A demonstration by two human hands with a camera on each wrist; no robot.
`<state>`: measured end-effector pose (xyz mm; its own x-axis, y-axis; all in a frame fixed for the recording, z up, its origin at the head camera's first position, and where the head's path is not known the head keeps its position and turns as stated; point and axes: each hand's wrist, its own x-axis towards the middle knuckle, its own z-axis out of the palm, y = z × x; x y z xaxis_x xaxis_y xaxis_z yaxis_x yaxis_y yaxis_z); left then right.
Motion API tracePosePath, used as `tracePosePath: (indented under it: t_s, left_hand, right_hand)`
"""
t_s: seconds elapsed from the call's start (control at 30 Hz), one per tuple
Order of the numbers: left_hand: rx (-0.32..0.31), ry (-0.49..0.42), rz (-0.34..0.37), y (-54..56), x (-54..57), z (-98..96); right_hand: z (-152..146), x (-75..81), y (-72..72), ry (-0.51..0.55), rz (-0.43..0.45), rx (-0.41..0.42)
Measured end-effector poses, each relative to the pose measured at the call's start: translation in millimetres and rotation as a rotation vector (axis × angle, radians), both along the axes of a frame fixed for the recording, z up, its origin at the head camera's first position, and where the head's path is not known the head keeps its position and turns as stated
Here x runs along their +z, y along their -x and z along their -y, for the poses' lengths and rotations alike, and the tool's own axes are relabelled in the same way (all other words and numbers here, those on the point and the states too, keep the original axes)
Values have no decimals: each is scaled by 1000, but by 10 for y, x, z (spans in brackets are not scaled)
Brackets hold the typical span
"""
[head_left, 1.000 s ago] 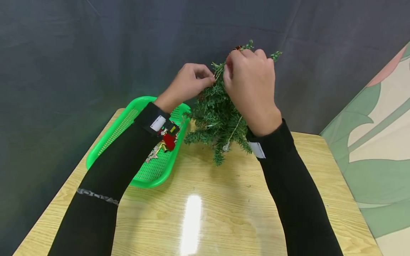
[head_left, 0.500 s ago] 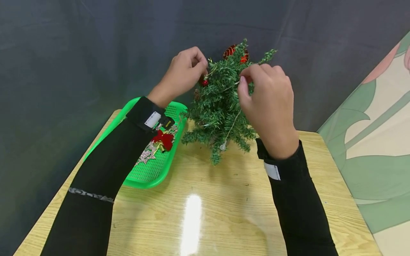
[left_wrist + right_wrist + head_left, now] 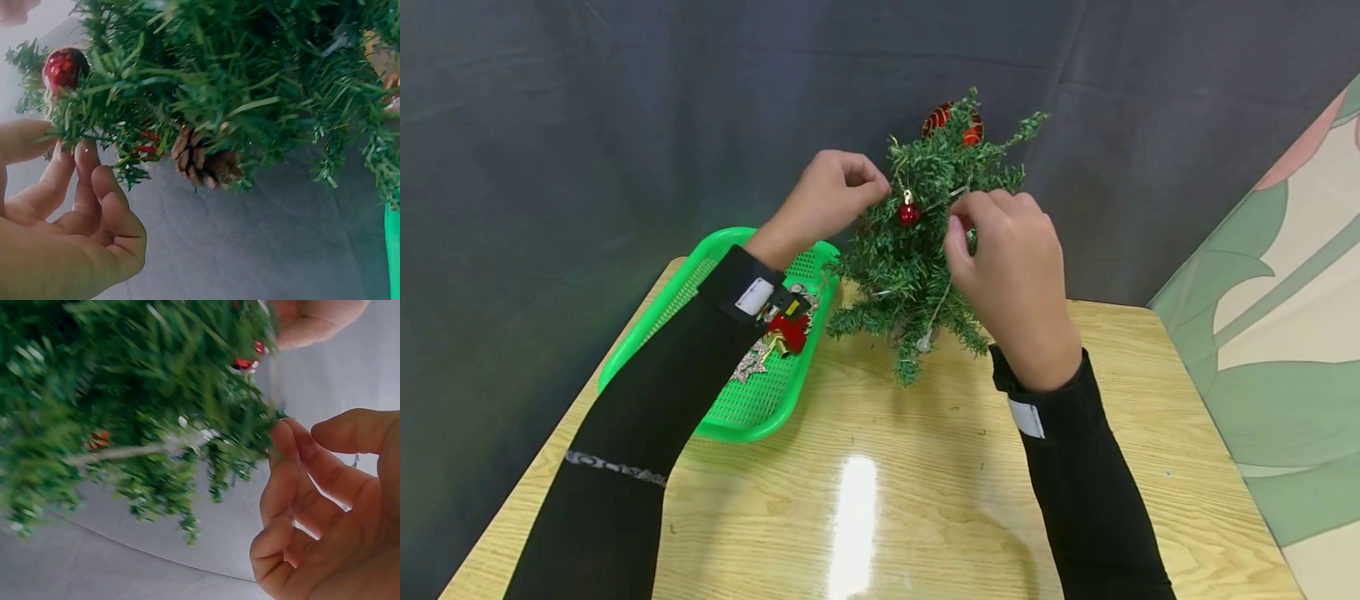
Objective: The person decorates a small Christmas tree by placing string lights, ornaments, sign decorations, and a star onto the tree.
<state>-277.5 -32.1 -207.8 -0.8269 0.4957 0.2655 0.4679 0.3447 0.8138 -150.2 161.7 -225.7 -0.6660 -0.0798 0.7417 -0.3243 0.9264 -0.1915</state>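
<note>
Head view: small red bauble (image 3: 908, 215) hangs between left hand (image 3: 831, 196) and right hand (image 3: 1011, 250)

Compared with half a second ago, the bauble has come out from just under the left fingertips and now shows whole against the green tree (image 3: 887, 271), just right of and below that hand's fingers. Both hands sit lower than before. The left thumb and fingers draw close together at a branch tip beside the bauble; whether they pinch its gold string or the needles, I cannot tell. The right hand is relaxed, thumb parted from the loosely bent fingers, with nothing visible between them; its fingertips, earlier beside a slim pale piece (image 3: 959, 192) in the branches, are now just below it.

Above and between the two hands, a large red bauble (image 3: 936, 121) stays at the treetop. A pine cone (image 3: 190, 159) sits in the foliage near the left fingers. Below the left hand, the green basket (image 3: 763, 432) keeps its red bow (image 3: 790, 332) and glittery star ornaments (image 3: 748, 365), partly hidden by the left sleeve (image 3: 647, 400)
</note>
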Motion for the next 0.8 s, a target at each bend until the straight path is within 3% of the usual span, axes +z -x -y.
tracePosePath:
  t_s: [0.13, 0.33, 0.53, 0.67, 0.8]
  left_hand:
    - [-6, 42, -25, -63, -30, 63]
    - [-9, 56, -19, -222, -130, 263]
    - [-9, 66, -6, -363, -327, 569]
    - [-11, 228, 36, -314, -530, 865]
    - [-27, 500, 116, -104, -789, 1167]
  right_hand:
    - [-14, -148, -10, -21, -31, 20]
    - [43, -315, -105, -45, -181, 38]
    - [213, -532, -183, 0, -319, 185]
    - [366, -782, -204, -57, -333, 307]
    - [539, -1082, -177, -105, -245, 393]
